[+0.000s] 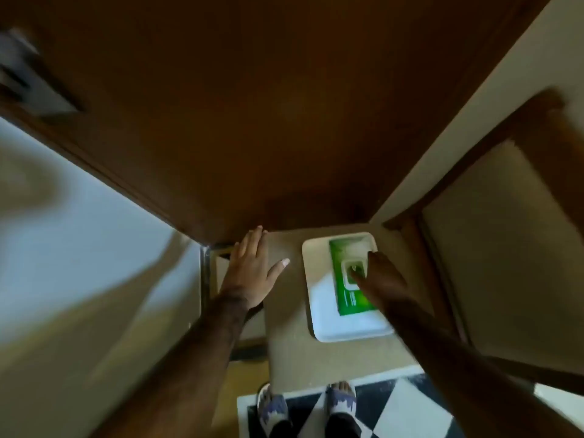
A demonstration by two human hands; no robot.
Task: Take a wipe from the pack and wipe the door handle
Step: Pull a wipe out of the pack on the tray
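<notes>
Our right hand [380, 281] pinches at the flap opening of the green plastic wipe pack [349, 276] on the white rectangular tray [335, 324], lower centre; whether it grips a wipe, we cannot tell. Our left hand [251, 268] lies flat, fingers spread, holding nothing.

A home doorway — brown wooden door [252, 105], checkered floor [395, 409].

Single head-worn wide-angle view, aimed steeply down and forward. Close over a small desk [284, 343] against a brown door [252, 121]; forearms entering from the bottom edge, own feet [271, 409] visible below. Edges motion-blurred. No second view to compare.
</notes>
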